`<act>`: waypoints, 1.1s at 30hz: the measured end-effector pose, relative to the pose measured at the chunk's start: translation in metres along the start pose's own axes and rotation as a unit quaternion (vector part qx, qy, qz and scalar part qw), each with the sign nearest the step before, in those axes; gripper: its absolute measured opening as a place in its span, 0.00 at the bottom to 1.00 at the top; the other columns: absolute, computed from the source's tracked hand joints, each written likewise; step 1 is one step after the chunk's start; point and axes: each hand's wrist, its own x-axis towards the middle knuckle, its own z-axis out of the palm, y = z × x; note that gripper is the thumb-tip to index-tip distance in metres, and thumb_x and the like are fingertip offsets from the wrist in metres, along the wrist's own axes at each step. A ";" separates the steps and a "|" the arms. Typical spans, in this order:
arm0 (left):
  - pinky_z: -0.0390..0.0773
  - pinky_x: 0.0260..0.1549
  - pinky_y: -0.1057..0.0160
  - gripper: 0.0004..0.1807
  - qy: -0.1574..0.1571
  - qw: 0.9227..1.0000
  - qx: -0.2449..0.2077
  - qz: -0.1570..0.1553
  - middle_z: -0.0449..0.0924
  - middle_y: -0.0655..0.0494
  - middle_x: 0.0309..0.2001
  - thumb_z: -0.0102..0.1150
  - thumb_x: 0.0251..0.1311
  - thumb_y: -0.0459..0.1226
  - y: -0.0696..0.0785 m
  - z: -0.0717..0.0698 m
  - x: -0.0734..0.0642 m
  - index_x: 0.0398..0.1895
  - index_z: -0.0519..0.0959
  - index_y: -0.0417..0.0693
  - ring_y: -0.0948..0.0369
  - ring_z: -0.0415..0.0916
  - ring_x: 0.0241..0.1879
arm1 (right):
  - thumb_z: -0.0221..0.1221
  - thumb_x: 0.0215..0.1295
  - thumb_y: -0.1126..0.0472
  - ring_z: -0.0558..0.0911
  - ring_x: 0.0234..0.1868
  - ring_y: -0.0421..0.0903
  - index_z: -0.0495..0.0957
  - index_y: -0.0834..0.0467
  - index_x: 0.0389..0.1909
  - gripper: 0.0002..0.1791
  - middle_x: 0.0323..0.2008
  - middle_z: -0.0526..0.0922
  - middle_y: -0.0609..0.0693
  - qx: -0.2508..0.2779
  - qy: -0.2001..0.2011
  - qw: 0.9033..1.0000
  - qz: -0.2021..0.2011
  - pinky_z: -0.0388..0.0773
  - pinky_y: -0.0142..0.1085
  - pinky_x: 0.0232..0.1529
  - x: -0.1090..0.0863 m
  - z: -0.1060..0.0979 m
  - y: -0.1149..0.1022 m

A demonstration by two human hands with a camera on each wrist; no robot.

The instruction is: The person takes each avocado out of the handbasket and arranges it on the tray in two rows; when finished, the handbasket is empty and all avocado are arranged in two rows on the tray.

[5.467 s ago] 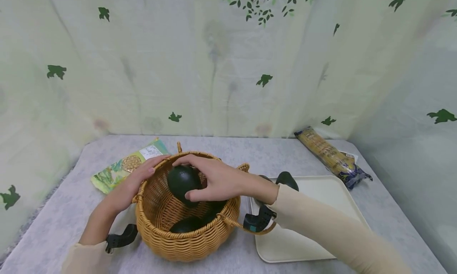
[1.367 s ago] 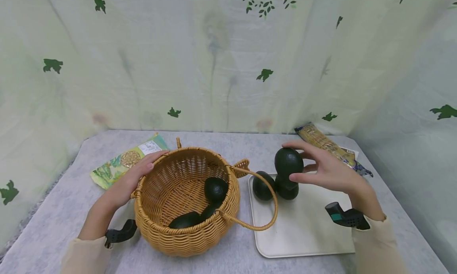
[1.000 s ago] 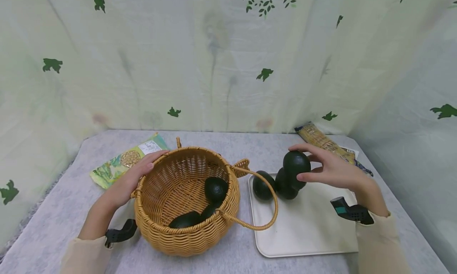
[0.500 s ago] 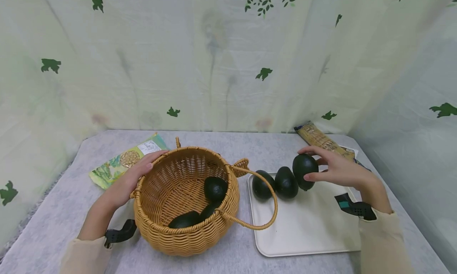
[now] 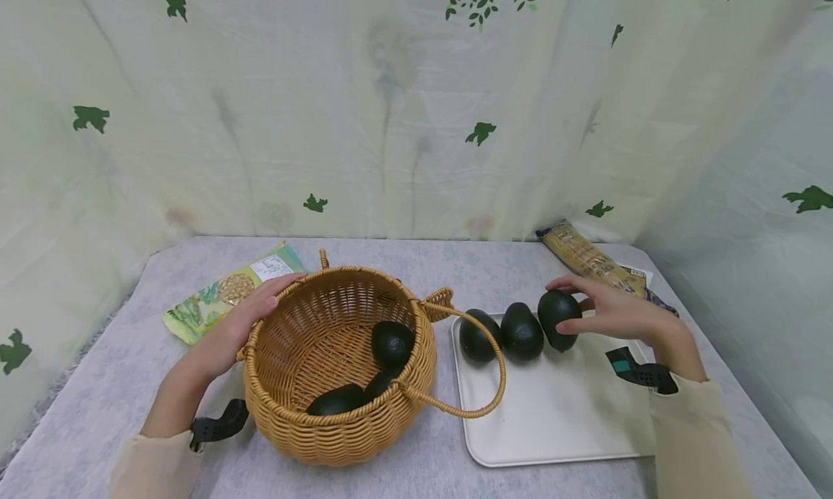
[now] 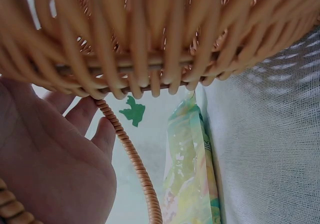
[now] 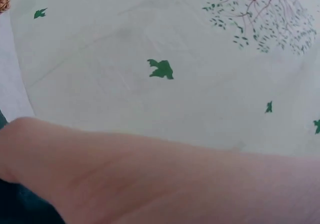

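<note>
Between the right hand's (image 5: pixel 605 311) thumb and fingers is a dark green avocado (image 5: pixel 558 320), upright at the far side of the white tray (image 5: pixel 560 427). To its left two more avocados stand in a row on the tray, the middle one (image 5: pixel 521 332) and the leftmost one (image 5: pixel 478 335). My left hand (image 5: pixel 244 325) rests on the left rim of a wicker basket (image 5: pixel 338 441); in the left wrist view its fingers (image 6: pixel 80 116) lie against the outside of the weave. Inside the basket are several avocados (image 5: pixel 393 345) along the right and near side.
The basket's loop handle (image 5: pixel 484 412) hangs over the tray's left edge. Behind the left hand lies a green food packet (image 5: pixel 228 293). A long pack of yellow noodles (image 5: pixel 586 260) lies beyond the right hand. Leaf-printed cloth surrounds the table.
The right hand has taken the avocado out of the basket, carried it right and lowered it beside the other two at the tray. The left hand has stayed on the basket rim.
</note>
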 end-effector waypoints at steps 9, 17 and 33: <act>0.62 0.60 0.25 0.28 -0.001 1.000 -0.002 -0.001 0.56 0.47 0.79 0.27 0.83 0.47 0.000 0.000 0.000 0.81 0.58 0.61 0.39 0.52 0.76 | 0.70 0.64 0.47 0.75 0.64 0.68 0.66 0.56 0.72 0.39 0.69 0.70 0.65 -0.019 -0.032 0.999 0.030 0.79 0.58 0.55 0.003 0.003 0.000; 0.61 0.61 0.25 0.27 0.001 1.000 -0.002 0.001 0.57 0.49 0.79 0.27 0.83 0.47 -0.001 0.000 0.000 0.81 0.59 0.62 0.40 0.52 0.76 | 0.70 0.64 0.46 0.74 0.66 0.67 0.67 0.57 0.72 0.40 0.69 0.71 0.66 -0.033 -0.040 0.998 0.037 0.78 0.58 0.58 0.005 0.007 0.000; 0.57 0.62 0.24 0.28 0.000 1.000 -0.004 -0.002 0.56 0.47 0.79 0.27 0.83 0.47 -0.002 0.000 0.000 0.81 0.58 0.61 0.40 0.50 0.77 | 0.67 0.68 0.47 0.70 0.69 0.69 0.64 0.61 0.75 0.41 0.71 0.69 0.68 -0.013 -0.045 0.998 0.038 0.77 0.59 0.59 0.008 0.009 0.000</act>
